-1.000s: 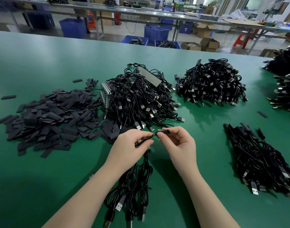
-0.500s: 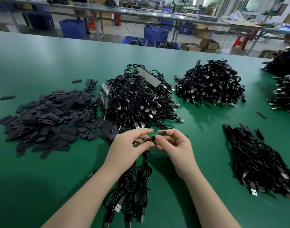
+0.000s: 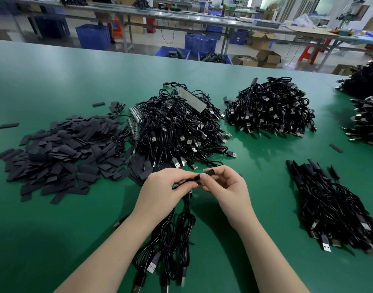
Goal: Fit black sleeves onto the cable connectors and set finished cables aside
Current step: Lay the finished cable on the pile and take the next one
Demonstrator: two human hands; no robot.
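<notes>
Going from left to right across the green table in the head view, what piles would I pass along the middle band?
Pile of loose black sleeves → big heap of cables → second cable heap → cable piles at the right edge. The hands and the sleeved cables at near right sit closer to the camera, so I left them out.

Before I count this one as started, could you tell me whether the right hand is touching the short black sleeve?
Touching: the head view shows the right hand pinching the short black sleeve between thumb and fingertips.
</notes>
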